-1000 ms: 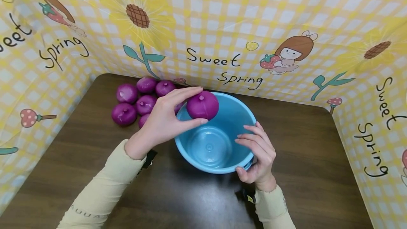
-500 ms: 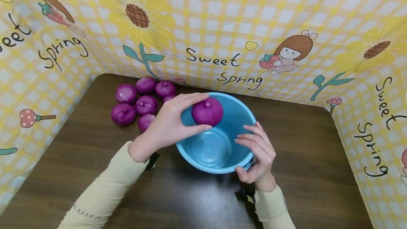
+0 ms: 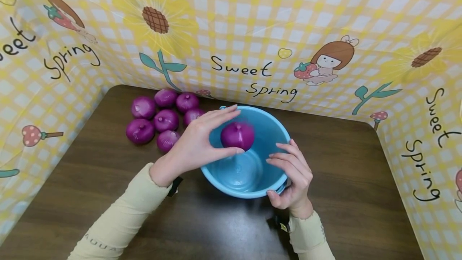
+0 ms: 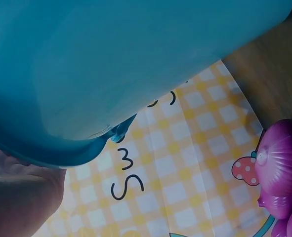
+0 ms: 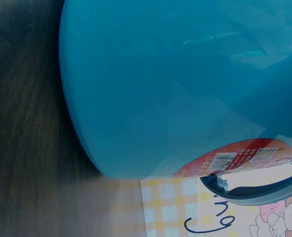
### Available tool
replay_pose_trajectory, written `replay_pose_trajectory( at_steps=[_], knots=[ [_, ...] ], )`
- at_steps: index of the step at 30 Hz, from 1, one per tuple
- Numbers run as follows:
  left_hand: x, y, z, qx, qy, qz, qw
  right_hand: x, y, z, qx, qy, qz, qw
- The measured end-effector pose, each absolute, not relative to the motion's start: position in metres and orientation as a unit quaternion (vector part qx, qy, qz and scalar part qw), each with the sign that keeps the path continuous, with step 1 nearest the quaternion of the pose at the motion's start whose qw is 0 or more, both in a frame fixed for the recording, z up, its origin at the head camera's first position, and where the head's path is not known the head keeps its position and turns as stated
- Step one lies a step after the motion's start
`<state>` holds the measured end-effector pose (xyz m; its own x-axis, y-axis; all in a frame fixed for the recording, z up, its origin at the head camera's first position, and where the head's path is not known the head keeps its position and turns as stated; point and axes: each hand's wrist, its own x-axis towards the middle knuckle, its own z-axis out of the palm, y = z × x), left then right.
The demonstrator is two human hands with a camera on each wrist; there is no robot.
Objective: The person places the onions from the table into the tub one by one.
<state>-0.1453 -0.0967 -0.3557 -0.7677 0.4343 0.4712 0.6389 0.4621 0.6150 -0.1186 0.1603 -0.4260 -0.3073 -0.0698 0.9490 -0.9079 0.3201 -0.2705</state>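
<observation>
Purple onions [image 3: 166, 120] apparently number eight, seven beside one blue bucket [image 3: 267, 131].

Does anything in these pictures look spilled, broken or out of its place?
Nothing looks spilled or broken. Only one onion, over or inside the bucket, looks odd: partly blurred and apart from the upper fingers of the left hand, perhaps falling.

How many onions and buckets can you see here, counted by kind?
Onions: 8, with 7 on the table and 1 purple onion by the left hand
Bucket: 1
Total: 9
</observation>
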Motion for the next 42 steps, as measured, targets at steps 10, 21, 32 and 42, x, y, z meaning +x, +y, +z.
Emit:
replay_pose_trajectory(
  at_steps=[10,21,32,42],
  knots=[
    [-0.144,-0.103,-0.355,-0.311,-0.832,-0.429,0.167,-0.121,0.161,-0.430,0.373,-0.659,0.453,0.470],
    [-0.139,-0.112,-0.357,-0.276,-0.825,-0.458,0.181,-0.120,0.161,-0.431,0.371,-0.663,0.454,0.465],
    [-0.137,-0.127,-0.363,-0.238,-0.835,-0.456,0.195,-0.120,0.162,-0.431,0.371,-0.664,0.454,0.465],
    [-0.139,-0.141,-0.368,-0.215,-0.838,-0.452,0.218,-0.119,0.160,-0.428,0.369,-0.665,0.455,0.464]
  ],
)
